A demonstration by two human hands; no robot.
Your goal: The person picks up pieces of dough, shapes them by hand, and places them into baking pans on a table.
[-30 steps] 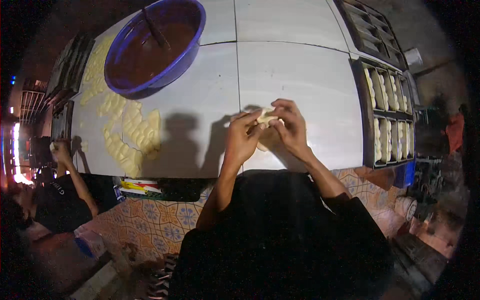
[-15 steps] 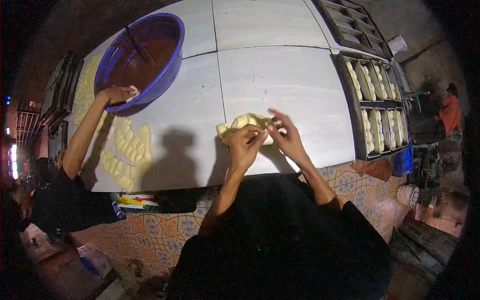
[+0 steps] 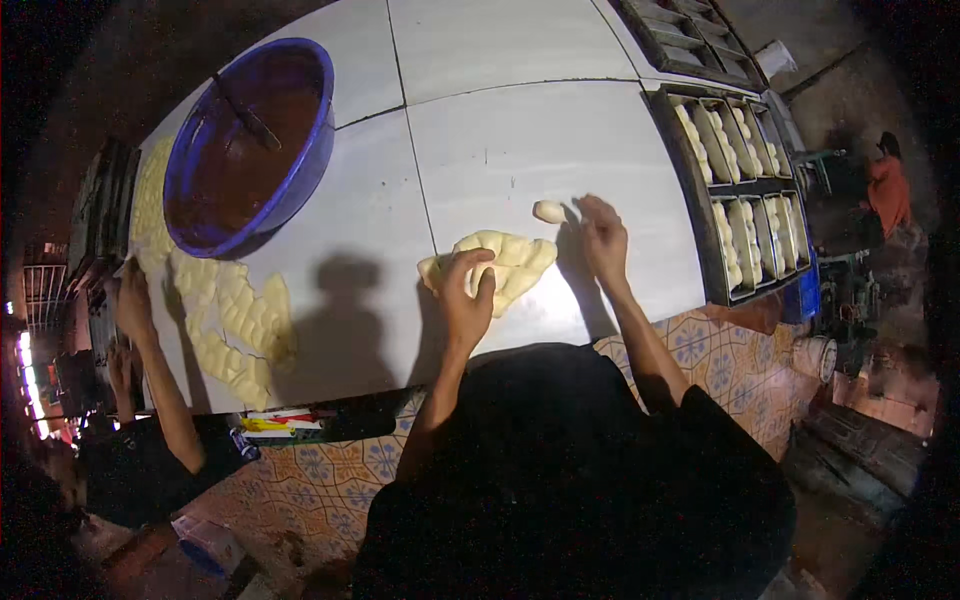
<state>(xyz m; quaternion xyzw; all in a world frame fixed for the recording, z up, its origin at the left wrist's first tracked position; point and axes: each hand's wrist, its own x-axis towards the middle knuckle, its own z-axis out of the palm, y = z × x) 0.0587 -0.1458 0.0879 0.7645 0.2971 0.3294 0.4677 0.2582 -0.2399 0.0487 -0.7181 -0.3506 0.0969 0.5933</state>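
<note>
My left hand [image 3: 466, 303] is curved over the left part of a pale scored dough slab [image 3: 515, 264], thumb and fingers gripping it. The slab lies on the white tabletop near the front edge. A small loose dough piece [image 3: 547, 211] rests just beyond the slab's right end. To the right of that piece, my right hand [image 3: 606, 240] hovers over the table with its fingers curled together. What those fingers hold, if anything, is hidden.
A big blue basin [image 3: 320, 150] with a stick in it stands at the back left. Scored dough pieces [image 3: 235, 325] lie before it. A co-worker's hand [image 3: 133, 300] is at the left edge. Dark tins [image 3: 712, 290] filled with dough stand right; a dark rack [image 3: 690, 40] lies behind.
My right hand has left the slab and moved right. The small dough piece now lies apart on the table. The co-worker's hand has drawn back from the basin toward the left edge.
</note>
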